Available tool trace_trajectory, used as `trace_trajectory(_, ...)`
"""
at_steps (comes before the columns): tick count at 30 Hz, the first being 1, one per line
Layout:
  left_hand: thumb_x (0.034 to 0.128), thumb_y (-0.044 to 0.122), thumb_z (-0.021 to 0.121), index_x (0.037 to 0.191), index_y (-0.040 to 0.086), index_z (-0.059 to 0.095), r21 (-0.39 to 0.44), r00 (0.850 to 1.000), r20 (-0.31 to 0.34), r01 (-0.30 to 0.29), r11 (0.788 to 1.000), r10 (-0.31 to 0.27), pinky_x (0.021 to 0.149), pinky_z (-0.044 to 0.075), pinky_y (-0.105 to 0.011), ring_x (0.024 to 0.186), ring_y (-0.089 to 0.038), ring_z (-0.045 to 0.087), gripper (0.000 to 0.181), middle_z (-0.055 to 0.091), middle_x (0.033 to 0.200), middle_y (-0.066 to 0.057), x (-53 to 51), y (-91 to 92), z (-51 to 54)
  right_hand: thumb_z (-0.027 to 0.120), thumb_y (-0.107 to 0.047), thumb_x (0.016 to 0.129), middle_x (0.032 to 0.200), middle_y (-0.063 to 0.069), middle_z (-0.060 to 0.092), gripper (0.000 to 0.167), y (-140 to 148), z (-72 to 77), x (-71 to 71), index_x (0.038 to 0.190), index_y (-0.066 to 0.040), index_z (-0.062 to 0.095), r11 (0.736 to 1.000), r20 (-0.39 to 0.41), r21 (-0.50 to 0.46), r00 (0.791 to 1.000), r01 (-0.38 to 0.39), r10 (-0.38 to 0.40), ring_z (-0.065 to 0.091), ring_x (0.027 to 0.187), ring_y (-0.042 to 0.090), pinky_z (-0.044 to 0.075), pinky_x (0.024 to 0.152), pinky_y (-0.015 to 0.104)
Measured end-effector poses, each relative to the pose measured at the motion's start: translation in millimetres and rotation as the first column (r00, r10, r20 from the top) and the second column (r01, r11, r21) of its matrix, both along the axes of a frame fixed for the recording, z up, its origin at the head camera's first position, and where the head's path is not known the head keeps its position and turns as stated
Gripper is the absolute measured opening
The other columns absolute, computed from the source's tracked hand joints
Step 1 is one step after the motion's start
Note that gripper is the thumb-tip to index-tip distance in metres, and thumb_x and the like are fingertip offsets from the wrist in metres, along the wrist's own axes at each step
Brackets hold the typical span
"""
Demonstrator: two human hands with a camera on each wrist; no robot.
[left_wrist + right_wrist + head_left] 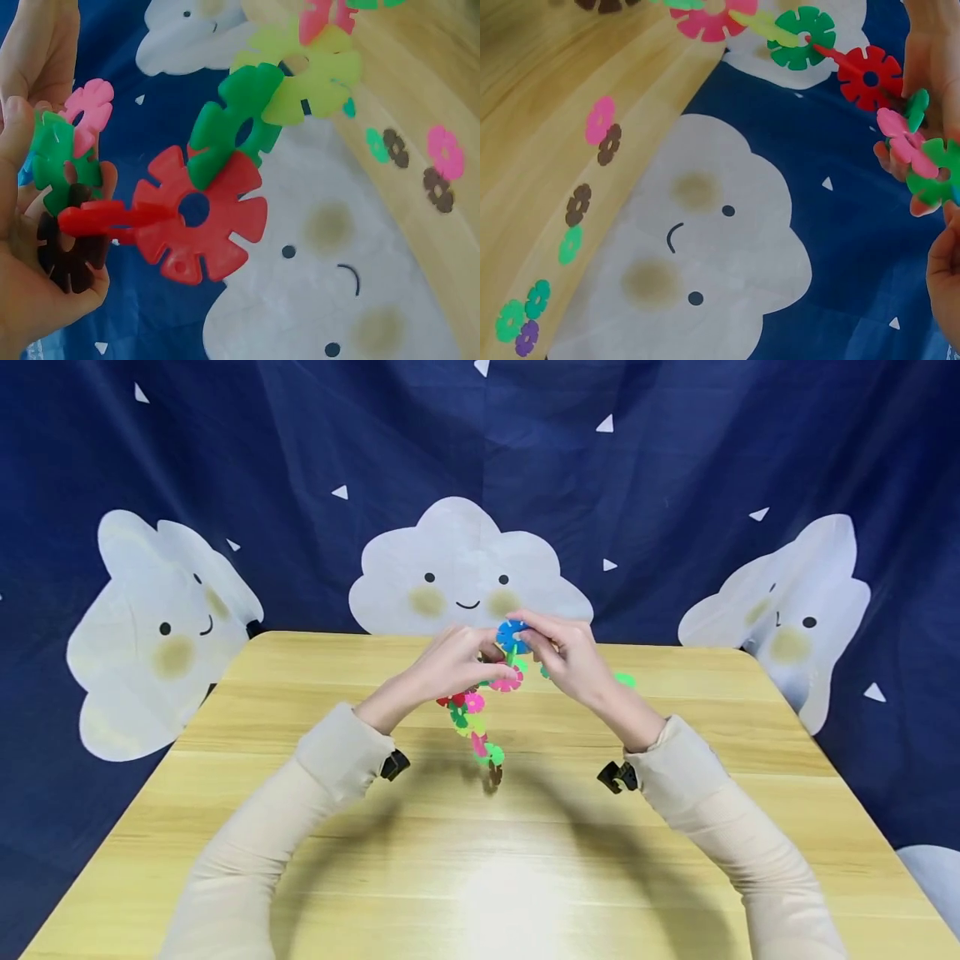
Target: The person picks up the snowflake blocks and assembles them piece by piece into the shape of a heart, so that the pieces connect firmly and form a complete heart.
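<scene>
Above the table, the left hand holds a chain of notched plastic flower discs near its upper end. A blue disc is pinched between thumb and fingers of the right hand; it touches or sits on a green disc beside a pink disc. From the left hand the chain hangs down through a red disc, a dark green disc and a yellow disc, ending in a brown disc. Left fingers grip around a dark brown disc. Whether the blue disc is fully slotted is hidden.
Loose discs lie towards the far part of the wooden table: a pink one, brown ones, a purple one and several green ones. Behind the far edge hangs a blue cloth with white clouds.
</scene>
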State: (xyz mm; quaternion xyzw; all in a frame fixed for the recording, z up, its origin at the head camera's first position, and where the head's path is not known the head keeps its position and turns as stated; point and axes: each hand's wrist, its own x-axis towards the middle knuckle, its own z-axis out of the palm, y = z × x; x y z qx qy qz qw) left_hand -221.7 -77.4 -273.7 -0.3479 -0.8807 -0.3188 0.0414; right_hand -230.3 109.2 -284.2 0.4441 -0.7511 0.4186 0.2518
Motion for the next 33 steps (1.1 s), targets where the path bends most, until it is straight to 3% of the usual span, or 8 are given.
trace_trajectory(7,0.0825,0.026,0.068,0.104,0.008,0.063,0.06,0.999,0.046,-0.019,0.998,0.016,0.057,0.039,-0.025,0.057,-0.013,0.056,0.029,0.07,0.082,-0.003,-4.6,-3.1,3.7,0.051,0.005,0.089,0.064,0.01,0.053,0.025,-5.1,6.5,-5.4,0.112,0.005,0.06,0.999,0.047,0.032,0.999,0.024,-0.025,0.044,0.054,0.015,0.035,0.05,0.022)
trace_trajectory(13,0.0819,0.028,0.068,0.136,0.009,0.039,0.078,0.997,0.074,-0.007,0.997,0.001,0.063,0.048,-0.027,0.067,-0.01,0.063,0.064,0.069,0.081,-0.002,-8.7,-9.8,-4.8,0.047,0.0,0.093,0.069,0.01,0.056,0.033,-4.1,-1.2,-9.8,0.125,0.002,0.053,0.999,0.287,0.023,0.958,-0.031,0.023,0.05,0.061,0.015,0.037,0.046,0.024)
trace_trajectory(19,0.0824,0.03,0.067,0.146,0.02,0.018,0.082,0.999,0.039,-0.016,0.997,0.013,0.064,0.049,-0.029,0.075,-0.012,0.063,0.081,0.068,0.084,-0.003,-9.2,-16.3,-9.4,0.041,0.001,0.094,0.073,0.02,0.055,0.031,-2.1,-36.4,-25.5,0.123,0.009,0.05,0.983,0.395,-0.182,0.918,0.035,0.04,0.048,0.062,0.017,0.041,0.057,0.025)
trace_trajectory(23,0.0824,0.03,0.067,0.144,0.021,0.025,0.039,0.999,-0.029,-0.039,0.998,0.04,0.071,0.05,-0.031,0.078,-0.014,0.064,0.076,0.068,0.083,-0.003,-8.1,-24.4,-6.6,0.044,-0.007,0.095,0.091,0.021,0.062,0.028,-11.8,-71.3,-39.0,0.115,0.007,0.057,0.994,0.507,0.076,0.855,0.081,-0.109,0.057,0.078,0.028,0.047,0.069,0.028)
trace_trajectory(25,0.0824,0.03,0.067,0.144,0.021,0.027,0.026,0.997,-0.049,-0.058,0.998,0.059,0.072,0.05,-0.031,0.078,-0.014,0.063,0.074,0.068,0.082,-0.003,-8.1,-28.0,-4.1,0.044,-0.009,0.095,0.109,0.022,0.059,0.03,-19.9,-87.5,-43.1,0.118,0.006,0.055,0.948,0.53,0.317,0.831,-0.011,-0.168,0.056,0.099,0.033,0.047,0.085,0.035)
trace_trajectory(28,0.0828,0.03,0.067,0.143,0.022,0.028,0.034,0.995,-0.049,-0.084,0.996,0.086,0.068,0.049,-0.03,0.073,-0.014,0.062,0.072,0.068,0.082,-0.003,-8.8,-32.2,-0.7,0.044,-0.005,0.093,0.126,0.023,0.05,0.034,-33.8,-106.8,-46.3,0.125,0.006,0.049,0.783,0.513,0.59,0.841,-0.197,-0.175,0.046,0.118,0.034,0.035,0.101,0.042)
trace_trajectory(31,0.0824,0.031,0.067,0.143,0.023,0.03,0.047,0.994,-0.042,-0.103,0.994,0.105,0.063,0.048,-0.029,0.071,-0.013,0.062,0.071,0.068,0.089,-0.006,-8.9,-34.6,1.9,0.045,-0.003,0.092,0.127,0.02,0.05,0.039,-44.5,-119.5,-47.2,0.131,0.002,0.044,0.642,0.498,0.714,0.847,-0.278,-0.187,0.047,0.117,0.032,0.034,0.102,0.04)
trace_trajectory(33,0.0822,0.031,0.067,0.142,0.023,0.031,0.056,0.993,-0.037,-0.107,0.993,0.109,0.061,0.049,-0.029,0.071,-0.014,0.063,0.07,0.067,0.096,-0.01,-8.7,-35.9,3.1,0.046,-0.002,0.092,0.122,0.016,0.055,0.037,-48.3,-123.9,-47.8,0.129,-0.001,0.048,0.602,0.484,0.749,0.849,-0.277,-0.212,0.052,0.112,0.028,0.038,0.099,0.038)
